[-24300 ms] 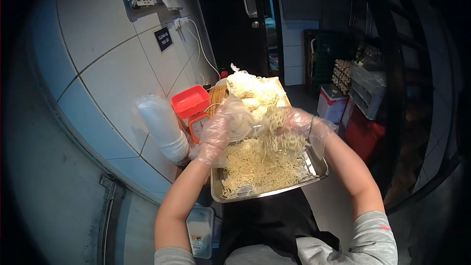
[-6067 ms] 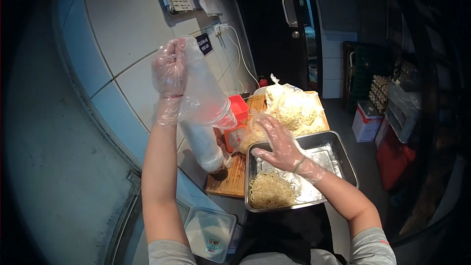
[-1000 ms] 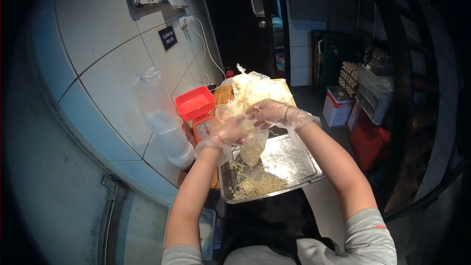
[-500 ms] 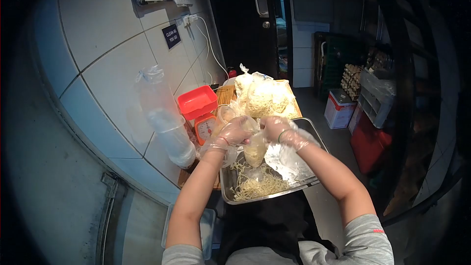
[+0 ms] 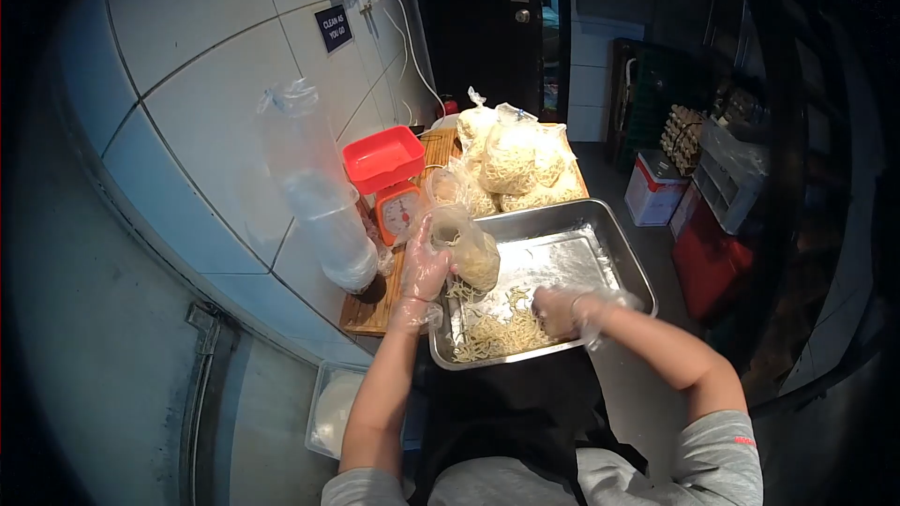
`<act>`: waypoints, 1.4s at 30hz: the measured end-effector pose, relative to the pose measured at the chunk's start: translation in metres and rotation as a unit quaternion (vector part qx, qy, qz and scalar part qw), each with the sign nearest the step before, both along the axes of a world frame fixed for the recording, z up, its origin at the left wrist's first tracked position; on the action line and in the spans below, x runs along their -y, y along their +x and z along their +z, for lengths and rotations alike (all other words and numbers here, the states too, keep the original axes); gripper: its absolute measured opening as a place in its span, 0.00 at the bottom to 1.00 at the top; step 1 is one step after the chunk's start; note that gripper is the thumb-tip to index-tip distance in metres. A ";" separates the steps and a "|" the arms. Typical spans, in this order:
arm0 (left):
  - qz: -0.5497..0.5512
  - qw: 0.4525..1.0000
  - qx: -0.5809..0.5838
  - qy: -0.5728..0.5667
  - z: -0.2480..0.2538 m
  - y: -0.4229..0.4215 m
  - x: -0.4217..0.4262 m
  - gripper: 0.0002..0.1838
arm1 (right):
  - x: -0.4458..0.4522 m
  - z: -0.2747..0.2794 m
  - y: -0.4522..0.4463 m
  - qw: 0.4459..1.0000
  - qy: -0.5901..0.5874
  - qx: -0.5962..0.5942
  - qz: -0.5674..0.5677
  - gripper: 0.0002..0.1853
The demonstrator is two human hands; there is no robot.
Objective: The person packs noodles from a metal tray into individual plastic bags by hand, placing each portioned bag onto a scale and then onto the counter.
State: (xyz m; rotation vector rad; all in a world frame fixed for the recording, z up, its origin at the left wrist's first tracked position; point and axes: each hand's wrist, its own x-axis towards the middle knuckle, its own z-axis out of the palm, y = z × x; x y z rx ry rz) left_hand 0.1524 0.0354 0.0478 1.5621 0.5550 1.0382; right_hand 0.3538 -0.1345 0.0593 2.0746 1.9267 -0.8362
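Observation:
My left hand (image 5: 428,267), in a clear plastic glove, grips a clear plastic bag (image 5: 476,258) by its upper edge. The bag's mouth gapes toward me, and pale noodles fill its lower part. Below it stands a metal tray (image 5: 641,295) with loose noodles (image 5: 497,335) heaped along its near side. My right hand (image 5: 560,311), also gloved, is low in the tray at the right end of that heap. Its fingers point down at the noodles and are blurred, so their grip does not show.
Filled noodle bags (image 5: 514,155) stand behind the tray on a wooden board. To the left are an orange scale (image 5: 397,211) with a red pan (image 5: 384,157) and a tall roll of plastic bags (image 5: 323,215) against the tiled wall. A lidded plastic container (image 5: 336,408) sits below left.
My hands have moved apart. The left has carried the bag to the left and the bag's mouth has opened; the right has left the bag and dropped to the noodles. The view has shifted slightly.

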 end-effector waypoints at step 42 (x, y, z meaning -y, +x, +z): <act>0.061 0.994 -0.062 0.064 -0.008 0.018 -0.016 0.38 | -0.032 -0.040 -0.079 0.911 0.092 -0.314 0.250 0.45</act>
